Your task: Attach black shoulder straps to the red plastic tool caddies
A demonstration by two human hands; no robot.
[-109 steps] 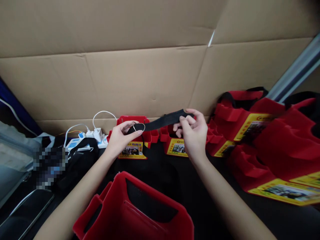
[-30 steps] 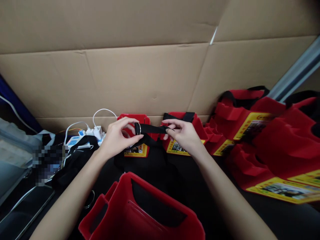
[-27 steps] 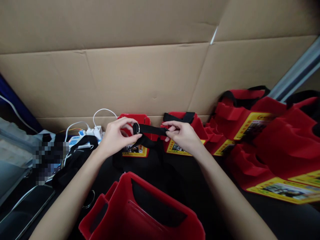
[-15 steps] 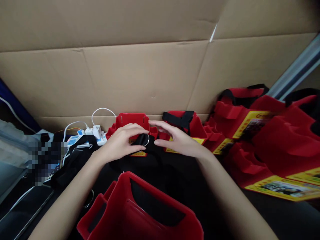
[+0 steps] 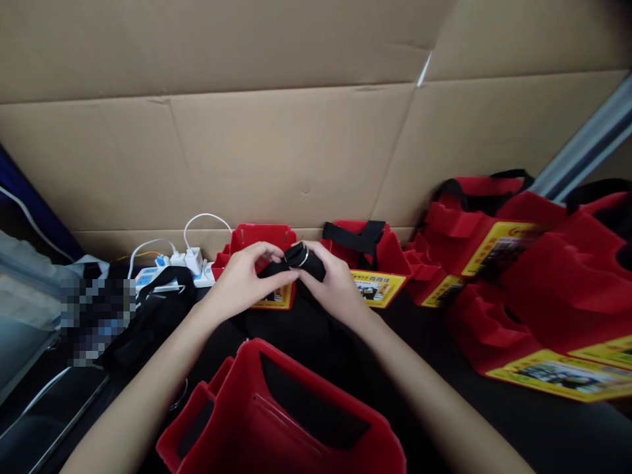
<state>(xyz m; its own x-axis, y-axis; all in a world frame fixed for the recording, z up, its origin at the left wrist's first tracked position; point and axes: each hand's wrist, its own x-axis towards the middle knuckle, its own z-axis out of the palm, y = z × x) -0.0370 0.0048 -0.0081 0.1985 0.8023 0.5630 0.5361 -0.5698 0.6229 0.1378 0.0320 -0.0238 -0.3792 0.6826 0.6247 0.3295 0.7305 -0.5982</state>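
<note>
Both hands meet over the middle of the dark table. My left hand (image 5: 243, 281) and my right hand (image 5: 332, 284) pinch a black webbing strap (image 5: 296, 259) between them. A small metal ring (image 5: 303, 253) sits on the strap at my right fingertips. The strap is bunched short between the fingers and its lower part hangs down behind my hands. An open red felt caddy (image 5: 281, 421) stands just in front of me, under my forearms.
A cardboard wall (image 5: 276, 151) closes the back. Small red caddies with yellow labels (image 5: 261, 237) (image 5: 368, 260) stand against it, one with a black strap. More red caddies (image 5: 523, 276) pile at the right. A white power strip (image 5: 168, 273) and black straps (image 5: 148, 316) lie left.
The strap was stretched out between my hands a second ago. My right hand let go, then came in close to the left, and the strap with its ring is now bunched between both.
</note>
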